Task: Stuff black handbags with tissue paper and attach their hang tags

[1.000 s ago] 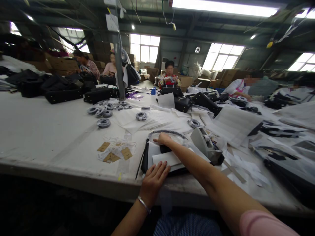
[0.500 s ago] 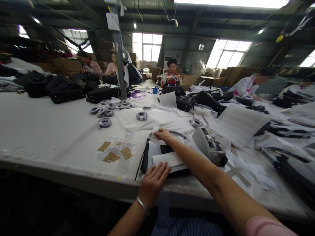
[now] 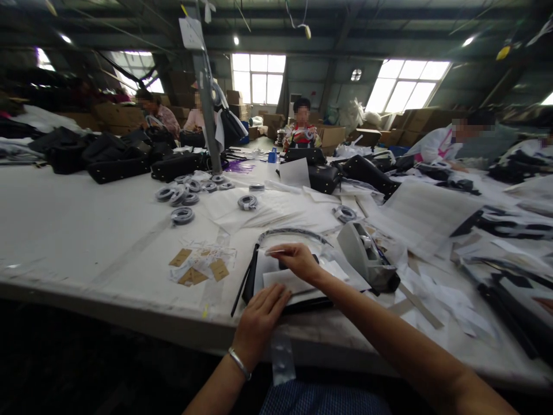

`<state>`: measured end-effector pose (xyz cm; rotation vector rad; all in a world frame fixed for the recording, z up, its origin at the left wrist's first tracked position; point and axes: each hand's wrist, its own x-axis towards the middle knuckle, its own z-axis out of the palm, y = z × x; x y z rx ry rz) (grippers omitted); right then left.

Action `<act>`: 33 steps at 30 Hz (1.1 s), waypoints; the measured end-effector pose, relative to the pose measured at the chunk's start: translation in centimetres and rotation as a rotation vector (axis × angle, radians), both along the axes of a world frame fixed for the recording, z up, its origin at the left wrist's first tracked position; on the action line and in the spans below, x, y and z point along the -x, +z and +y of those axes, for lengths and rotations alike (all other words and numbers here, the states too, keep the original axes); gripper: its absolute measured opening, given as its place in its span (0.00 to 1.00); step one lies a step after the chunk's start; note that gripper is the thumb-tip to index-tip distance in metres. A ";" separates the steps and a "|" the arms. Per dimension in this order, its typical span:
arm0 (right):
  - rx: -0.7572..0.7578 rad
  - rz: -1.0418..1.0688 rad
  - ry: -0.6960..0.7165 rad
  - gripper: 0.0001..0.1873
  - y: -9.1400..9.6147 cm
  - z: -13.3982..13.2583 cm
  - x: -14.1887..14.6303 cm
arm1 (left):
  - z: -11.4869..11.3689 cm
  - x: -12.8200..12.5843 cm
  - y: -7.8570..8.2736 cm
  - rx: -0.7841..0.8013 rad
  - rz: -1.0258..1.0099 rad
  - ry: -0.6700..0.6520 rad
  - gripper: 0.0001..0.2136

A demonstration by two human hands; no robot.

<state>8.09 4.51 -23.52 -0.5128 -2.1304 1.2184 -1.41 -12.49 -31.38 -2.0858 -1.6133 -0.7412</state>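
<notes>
Right hand has dropped, frame centre, pinching a strip; left hand flat on paper; likely placing, needing careful aim.

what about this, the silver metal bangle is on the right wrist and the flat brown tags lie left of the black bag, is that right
Not quite: the head view shows the silver metal bangle on the wrist of the left hand, not the right. The flat brown tags do lie left of the black bag.
</notes>
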 end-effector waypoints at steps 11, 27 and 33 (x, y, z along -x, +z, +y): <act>-0.124 -0.059 -0.090 0.14 -0.6 -1.3 -2.4 | -0.4 0.0 0.0 0.043 -0.022 0.061 0.22; 0.289 -0.076 -0.162 0.10 5.8 7.9 7.3 | -0.3 -0.5 0.6 0.106 -0.063 0.087 0.23; 0.166 -0.046 -0.051 0.12 6.5 3.2 3.7 | -0.5 -0.1 0.6 0.117 -0.074 0.055 0.24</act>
